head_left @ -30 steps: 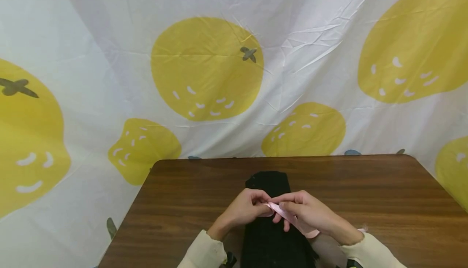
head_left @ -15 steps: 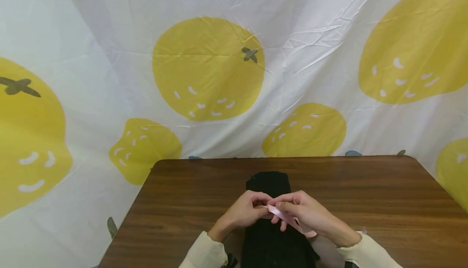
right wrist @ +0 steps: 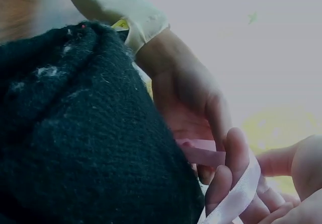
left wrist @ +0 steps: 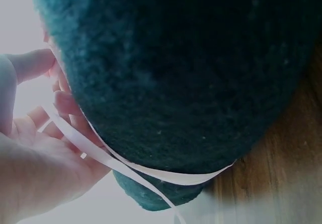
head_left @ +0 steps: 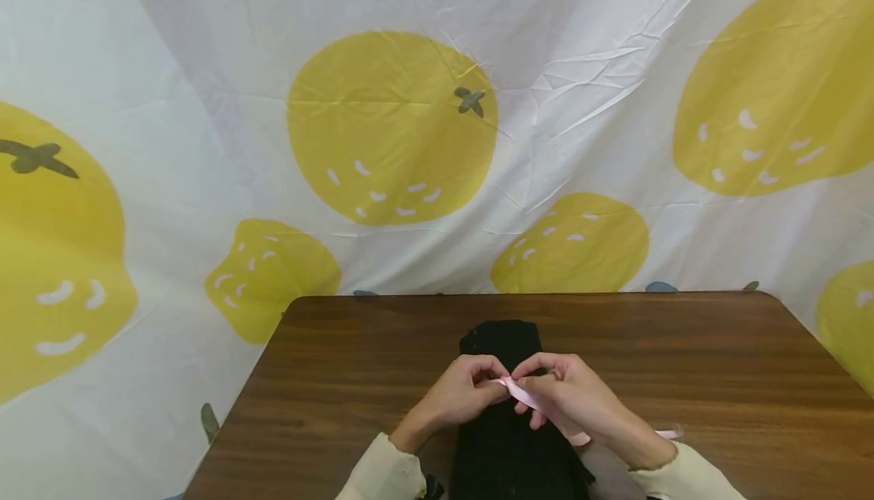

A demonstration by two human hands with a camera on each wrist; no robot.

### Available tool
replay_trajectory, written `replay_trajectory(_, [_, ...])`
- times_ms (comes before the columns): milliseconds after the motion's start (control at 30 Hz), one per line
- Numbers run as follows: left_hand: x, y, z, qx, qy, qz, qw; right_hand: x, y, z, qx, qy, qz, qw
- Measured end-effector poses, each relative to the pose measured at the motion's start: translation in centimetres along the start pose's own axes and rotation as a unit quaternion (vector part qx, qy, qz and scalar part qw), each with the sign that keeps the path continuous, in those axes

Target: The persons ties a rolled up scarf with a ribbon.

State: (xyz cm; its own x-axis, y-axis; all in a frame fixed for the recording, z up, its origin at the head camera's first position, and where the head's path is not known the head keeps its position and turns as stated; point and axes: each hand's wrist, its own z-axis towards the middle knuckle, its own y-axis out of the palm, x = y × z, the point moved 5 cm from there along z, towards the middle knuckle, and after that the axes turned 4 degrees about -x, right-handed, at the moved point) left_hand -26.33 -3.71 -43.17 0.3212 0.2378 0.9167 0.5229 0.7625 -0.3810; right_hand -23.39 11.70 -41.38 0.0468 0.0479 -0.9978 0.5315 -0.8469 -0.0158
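From where I sit at the feed, I have the pink ribbon (head_left: 536,404) caught between both hands, over the middle of the black cloth bundle (head_left: 505,458), which lies lengthwise on the wooden bench (head_left: 362,363) with its far end pointing at the fruit-print curtain (head_left: 392,128). My left hand (head_left: 453,394) has thumb and forefinger together, pinching the ribbon where it doubles up; the fingers of my right hand (head_left: 583,401) are clamped on the same strip just beside that, the two sets of fingertips nearly meeting. A length of the ribbon slants from the pinch beneath my right palm, and a thin pink strip shows past the right wrist; I can't make out whether that is the same piece.

The left wrist view gives me the better look at the wrap: one strand curves along the bundle's side towards the bench, and another leaves the hand more loosely and crosses outside it. I take the step in hand to be crossing or knotting the ribbon on top of the bundle, with the loop laid but nothing I would call a finished knot. The fingers hide the crossing itself, so I won't swear to how it is folded.

As I judge it, the next move calls for a steady left pinch on the crossing while the right fingers work the tail through and draw it snug, gently enough that the soft cloth doesn't bunch
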Motion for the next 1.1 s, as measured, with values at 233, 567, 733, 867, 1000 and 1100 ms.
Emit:
replay_trajectory(233, [-0.05, -0.02, -0.19, 0.021, 0.001, 0.010, 0.9997, 0.26, 0.00, 0.07, 0.037, 0.036, -0.047, 0.9976])
replay_trajectory(567, [-0.06, -0.34, -0.28, 0.049, 0.011, 0.028, 0.9983, 0.70, 0.10, 0.56, 0.053, 0.034, -0.085, 0.9944])
replay_trajectory(733, [-0.10, -0.56, -0.32, 0.059, 0.012, 0.024, 0.9979, 0.83, 0.19, 0.72, 0.064, 0.021, -0.099, 0.9928])
replay_trajectory(867, [-0.12, -0.70, -0.34, 0.063, 0.015, 0.014, 0.9978, 0.66, 0.10, 0.64, 0.074, 0.004, -0.122, 0.9898])
replay_trajectory(1000, [-0.15, -0.71, -0.35, 0.066, 0.012, 0.008, 0.9977, 0.43, 0.11, 0.50, 0.079, -0.012, -0.134, 0.9877])
replay_trajectory(1100, [-0.08, -0.64, -0.46, 0.065, 0.007, 0.002, 0.9979, 0.41, 0.24, 0.47, 0.081, -0.019, -0.140, 0.9866])
